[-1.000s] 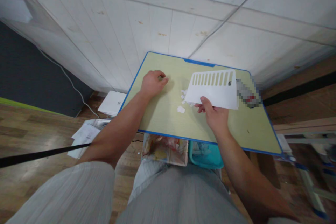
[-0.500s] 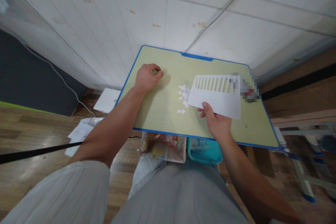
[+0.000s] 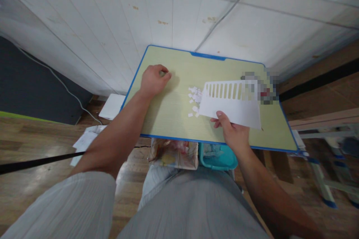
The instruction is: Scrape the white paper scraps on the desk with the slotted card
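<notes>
My right hand [image 3: 234,132] grips the lower edge of a white sheet of paper [image 3: 231,108], thumb on top and fingers underneath. A row of long slots runs along the paper's upper part. It is held over the pale yellow-green tabletop [image 3: 174,115] with its blue rim. Small white paper scraps [image 3: 195,95] lie in a loose heap at the sheet's left edge, some partly covered by it. Over the table's left part, my left hand [image 3: 154,80] is closed, thumb and forefinger brought together in a pinch. Whatever may be between those fingertips is too small to make out.
A blurred-out object [image 3: 265,91] lies at the table's right side. Below the front edge stand a lined bin [image 3: 192,162] holding rubbish and a turquoise basket [image 3: 220,162]. A white panelled wall [image 3: 157,7] rises behind the table. A white box [image 3: 112,106] is at the left.
The view has shifted slightly. The slotted sheet has turned a little and its right end sits somewhat farther right. Both hands keep nearly the same pose.
</notes>
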Demonstrator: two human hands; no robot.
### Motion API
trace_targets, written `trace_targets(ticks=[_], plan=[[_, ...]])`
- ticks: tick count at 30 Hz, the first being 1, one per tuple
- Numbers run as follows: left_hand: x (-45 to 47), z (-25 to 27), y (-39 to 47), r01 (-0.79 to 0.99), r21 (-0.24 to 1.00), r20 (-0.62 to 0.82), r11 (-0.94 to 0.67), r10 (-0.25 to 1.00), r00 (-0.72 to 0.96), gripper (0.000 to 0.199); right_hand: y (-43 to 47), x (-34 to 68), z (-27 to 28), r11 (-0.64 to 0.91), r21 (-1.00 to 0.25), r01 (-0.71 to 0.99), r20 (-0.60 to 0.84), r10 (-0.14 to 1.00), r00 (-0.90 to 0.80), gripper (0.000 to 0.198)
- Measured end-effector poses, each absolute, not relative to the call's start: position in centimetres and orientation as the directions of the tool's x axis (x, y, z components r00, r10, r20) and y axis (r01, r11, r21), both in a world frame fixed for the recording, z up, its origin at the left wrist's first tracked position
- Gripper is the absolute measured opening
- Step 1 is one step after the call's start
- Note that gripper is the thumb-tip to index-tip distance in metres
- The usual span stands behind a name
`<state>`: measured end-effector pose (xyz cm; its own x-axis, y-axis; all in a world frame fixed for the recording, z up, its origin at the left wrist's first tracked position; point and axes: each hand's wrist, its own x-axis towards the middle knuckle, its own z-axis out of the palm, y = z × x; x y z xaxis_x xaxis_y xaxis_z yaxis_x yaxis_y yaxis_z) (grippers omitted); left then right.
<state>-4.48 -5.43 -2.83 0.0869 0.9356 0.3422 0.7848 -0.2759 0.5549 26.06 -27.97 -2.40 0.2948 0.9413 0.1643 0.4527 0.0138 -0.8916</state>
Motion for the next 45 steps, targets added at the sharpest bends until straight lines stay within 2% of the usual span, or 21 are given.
trace_targets(ticks=[6,11,14,18,23,27,33,40,45], plan=[[-4.6,-2.9,-5.4,0.794,0.538,0.347,-0.283,0.933,0.098,0.026,-28.4,26.7,-2.3,0.035,-0.873,0.486,0.176,0.952,0.249,0.06],[-4.7,-2.8,-5.6,0.796,0.534,0.351,-0.284,0.931,0.097,0.025,-29.6,29.0,-1.9,-0.017,-0.899,0.438,0.097,0.967,0.236,0.051],[-4.7,-2.7,-5.8,0.8,0.531,0.347,-0.279,0.933,0.096,0.026,-30.8,31.1,-1.1,-0.005,-0.898,0.441,0.083,0.98,0.18,0.052],[-4.7,-2.4,-6.0,0.797,0.545,0.333,-0.261,0.94,0.08,0.028,-31.9,32.6,0.1,0.019,-0.906,0.422,0.128,0.965,0.231,0.05],[-4.6,-2.0,-6.4,0.799,0.545,0.315,-0.256,0.945,0.088,0.032,-31.7,32.7,0.6,-0.008,-0.93,0.369,0.084,0.969,0.233,0.055],[-4.5,-1.8,-6.5,0.812,0.528,0.312,-0.247,0.946,0.085,0.037,-31.5,32.7,0.3,-0.016,-0.941,0.337,0.067,0.97,0.235,0.051],[-4.5,-2.0,-6.4,0.795,0.559,0.31,-0.236,0.949,0.063,0.028,-31.7,33.7,0.0,-0.028,-0.952,0.303,0.028,0.984,0.177,0.043],[-4.4,-2.2,-6.3,0.785,0.577,0.299,-0.226,0.953,0.055,0.028,-31.0,32.3,0.1,0.001,-0.963,0.268,0.098,0.933,0.347,0.037],[-4.4,-2.3,-6.2,0.794,0.564,0.309,-0.228,0.95,0.054,0.026,-29.2,28.0,-0.6,-0.021,-0.97,0.24,0.062,0.941,0.334,0.045]])
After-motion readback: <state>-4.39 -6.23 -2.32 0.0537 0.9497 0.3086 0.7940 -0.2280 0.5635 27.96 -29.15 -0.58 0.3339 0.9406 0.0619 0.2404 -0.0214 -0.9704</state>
